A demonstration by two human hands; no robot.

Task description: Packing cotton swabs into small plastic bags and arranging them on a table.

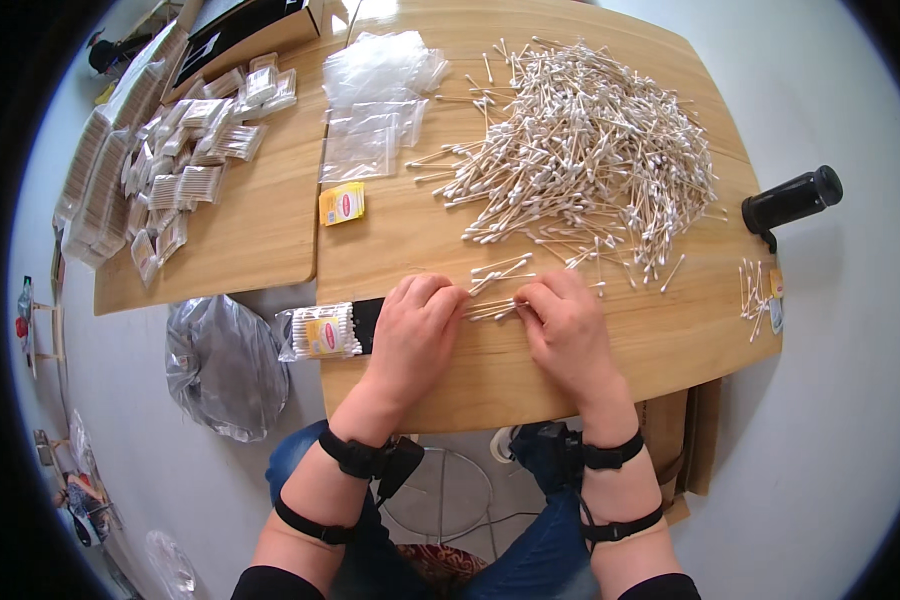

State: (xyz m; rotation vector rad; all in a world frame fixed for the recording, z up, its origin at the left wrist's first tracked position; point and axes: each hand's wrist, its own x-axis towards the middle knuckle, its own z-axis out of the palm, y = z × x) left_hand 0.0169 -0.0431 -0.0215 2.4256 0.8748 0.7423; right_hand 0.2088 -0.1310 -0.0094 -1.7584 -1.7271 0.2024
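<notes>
A few cotton swabs lie level between my two hands, close to the table's near edge. My left hand has its fingers closed at the left ends of these swabs. At their right ends my right hand pinches with thumb and fingers. Just beyond, several loose swabs rest on the wood. Beside my left wrist lies a clear bag of swabs with a yellow card in it, touching a black flat piece partly hidden by that hand. A big heap of swabs spreads over the far table.
Clear plastic bags and a stack of yellow cards lie left of the heap. Many filled packs cover the left table. A black cylinder stands out at the right edge, near some stray swabs. A grey bag sits below.
</notes>
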